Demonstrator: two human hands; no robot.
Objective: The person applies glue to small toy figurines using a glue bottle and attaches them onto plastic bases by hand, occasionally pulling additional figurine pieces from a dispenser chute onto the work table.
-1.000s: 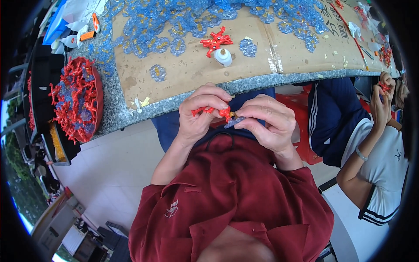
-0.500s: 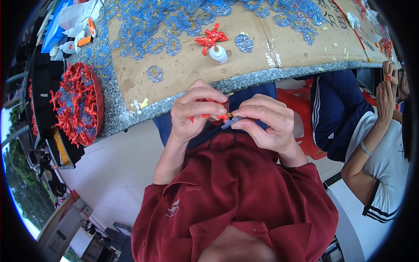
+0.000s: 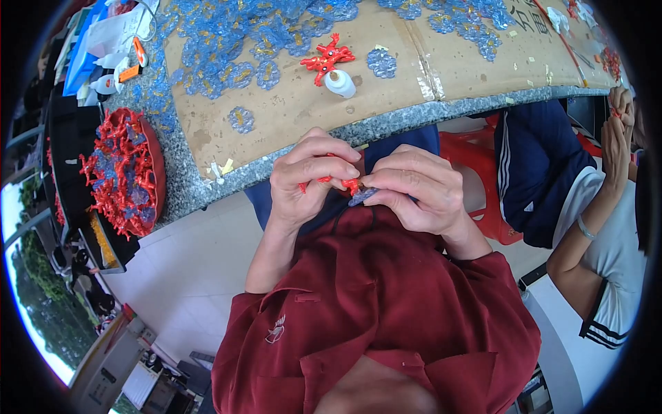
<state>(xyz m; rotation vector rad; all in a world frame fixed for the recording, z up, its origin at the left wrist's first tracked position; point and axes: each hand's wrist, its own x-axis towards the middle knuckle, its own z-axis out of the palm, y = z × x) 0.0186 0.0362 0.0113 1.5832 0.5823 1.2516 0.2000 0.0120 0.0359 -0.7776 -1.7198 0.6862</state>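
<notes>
In front of my chest, my left hand (image 3: 310, 172) pinches a small red plastic figure (image 3: 352, 186), partly covered by the fingers. My right hand (image 3: 420, 186) grips a translucent blue scalloped disc (image 3: 360, 199) between thumb and forefinger. The disc and the figure's lower end meet between my fingertips; the exact joint is too small to make out. On the cardboard beyond my hands lies another red figure (image 3: 327, 58), touching a small white bottle (image 3: 340, 83). One loose blue disc (image 3: 241, 119) lies nearer the table edge, and a second (image 3: 381, 63) to the bottle's right.
Many blue discs (image 3: 255, 34) are heaped on the cardboard sheet (image 3: 289, 117). A red bowl (image 3: 156, 159) piled with red figures and discs stands at the table's left. A co-worker's hands (image 3: 617, 124) work at the far right, near a red stool (image 3: 476, 179).
The red figure and blue disc have come closer together, my right fingers shifting slightly left. The whole view has shifted a little.
</notes>
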